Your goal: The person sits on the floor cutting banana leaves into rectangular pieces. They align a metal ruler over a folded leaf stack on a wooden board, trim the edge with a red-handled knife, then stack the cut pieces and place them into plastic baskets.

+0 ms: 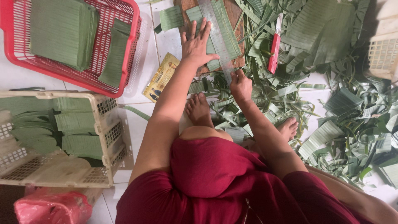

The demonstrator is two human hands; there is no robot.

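While the left hand [195,43] lies flat with fingers spread, pressing a clear ruler [216,35] onto strips of banana leaf [227,31] on a wooden board [233,14], the right hand [240,85] is closed around the ruler's near end, just below the board's edge. Beyond the right hand's knuckles a red-handled knife [274,47] rests on loose leaf scraps [344,120]. Left of the flat hand sits a red basket [12,45] of cut leaves, with a cream basket [105,137] nearer the knees.
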